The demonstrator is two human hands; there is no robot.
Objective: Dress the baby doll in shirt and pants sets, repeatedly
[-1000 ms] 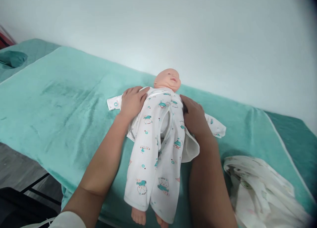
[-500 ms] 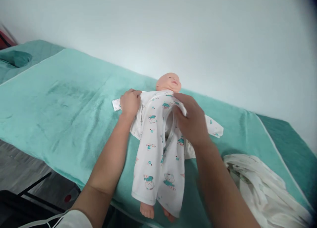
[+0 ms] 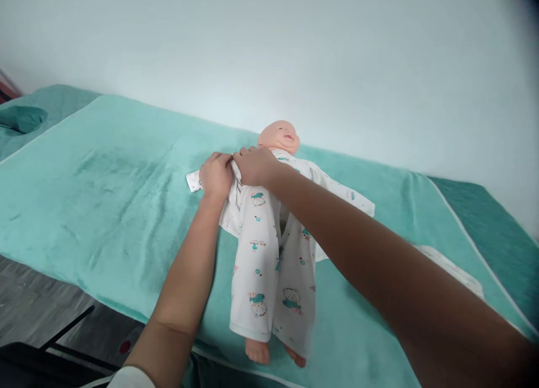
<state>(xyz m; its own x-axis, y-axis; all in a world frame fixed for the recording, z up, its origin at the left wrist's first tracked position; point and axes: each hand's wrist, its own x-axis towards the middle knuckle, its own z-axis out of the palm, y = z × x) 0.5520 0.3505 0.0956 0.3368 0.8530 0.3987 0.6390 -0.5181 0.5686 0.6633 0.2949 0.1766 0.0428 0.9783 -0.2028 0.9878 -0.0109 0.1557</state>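
Note:
A baby doll (image 3: 278, 136) lies on its back, its head toward the wall and bare feet toward me. It wears a white printed baby shirt (image 3: 337, 187) with sleeves spread and matching white trousers (image 3: 255, 264) with an opening at the crotch. At the shoulder on the left side of the view, my left hand (image 3: 216, 176) is closed on the shirt fabric. My right hand (image 3: 255, 166) reaches across the doll's chest, fingers bent over the cloth right beside my left. Its fingertips pinch clothing there, though the exact fold is partly hidden.
A teal sheet (image 3: 126, 152) covers the padded table, which stands against a white wall (image 3: 269, 51). At the right, a crumpled white cloth (image 3: 452, 267) is mostly hidden behind my right forearm. The table has a face hole (image 3: 23, 118) at far left.
My right hand has let go of the trousers near the crotch opening and moved left across the chest to the left shoulder. My left hand stays on the shirt.

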